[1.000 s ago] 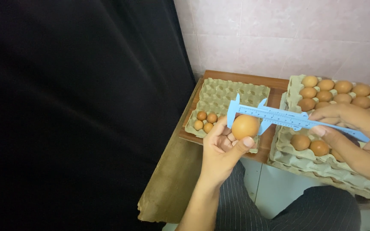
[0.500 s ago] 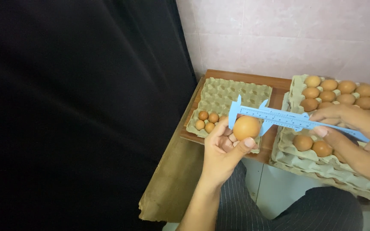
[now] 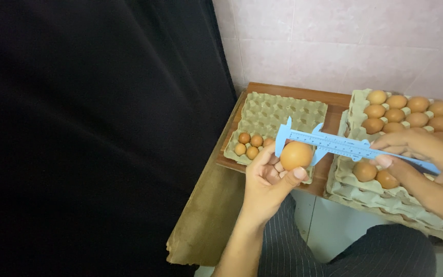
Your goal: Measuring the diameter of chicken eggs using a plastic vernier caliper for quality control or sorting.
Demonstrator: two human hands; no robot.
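Observation:
My left hand (image 3: 268,180) holds a brown egg (image 3: 296,155) up between thumb and fingers. The jaws of a light blue plastic caliper (image 3: 344,146) sit on either side of that egg. My right hand (image 3: 426,164) grips the caliper's beam at its right end, thumb underneath. Behind the egg lies a greenish egg tray (image 3: 278,115) with a few small brown eggs (image 3: 249,144) in its near left corner. To the right, a stack of egg trays (image 3: 385,197) carries several brown eggs (image 3: 411,113).
Both trays rest on a brown wooden table (image 3: 293,92) against a pink tiled wall (image 3: 344,41). A black cloth (image 3: 93,133) fills the left half of the view. A piece of brown cardboard (image 3: 206,220) leans below the table's near edge. My striped trousers (image 3: 293,246) show below.
The egg and caliper have stayed together in nearly the same place. The view has shifted only slightly.

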